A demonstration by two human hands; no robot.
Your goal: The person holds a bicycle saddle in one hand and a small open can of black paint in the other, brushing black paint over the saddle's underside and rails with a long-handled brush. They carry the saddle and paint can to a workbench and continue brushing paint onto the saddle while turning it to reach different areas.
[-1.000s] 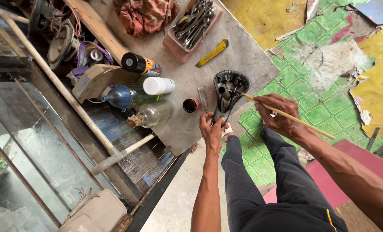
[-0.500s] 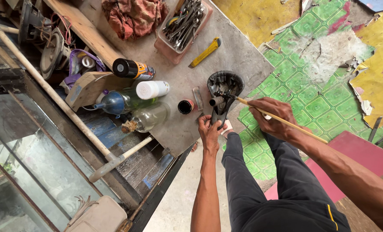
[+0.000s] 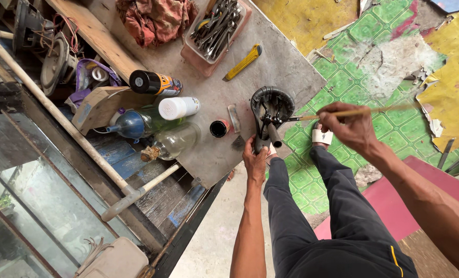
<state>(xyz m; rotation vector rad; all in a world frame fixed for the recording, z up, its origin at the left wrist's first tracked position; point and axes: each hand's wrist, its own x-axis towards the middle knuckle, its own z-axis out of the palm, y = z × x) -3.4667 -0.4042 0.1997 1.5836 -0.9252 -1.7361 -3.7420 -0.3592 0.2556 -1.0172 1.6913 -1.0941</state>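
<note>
the left hand (image 3: 255, 162) grips the narrow end of an upturned black bicycle saddle (image 3: 270, 110) at the edge of the grey metal bench (image 3: 270, 56). the right hand (image 3: 350, 128), now raised further from the saddle, pinches a thin wooden-handled brush (image 3: 342, 113) whose tip touches its rails. beyond, a yellow utility knife (image 3: 244, 62).

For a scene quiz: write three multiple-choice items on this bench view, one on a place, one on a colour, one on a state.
1. Where is the tray of wrenches?
A. beside the red cloth
B. on the floor
C. in the left hand

2. What colour is the utility knife?
A. blue
B. yellow
C. white

3. What is the right hand doing?
A. lying open
B. holding a bottle
C. gripping a thin brush

Answers: 1 A, it sits by the cloth on the bench; 2 B, its body is yellow; 3 C, fingers pinch the brush.
</note>
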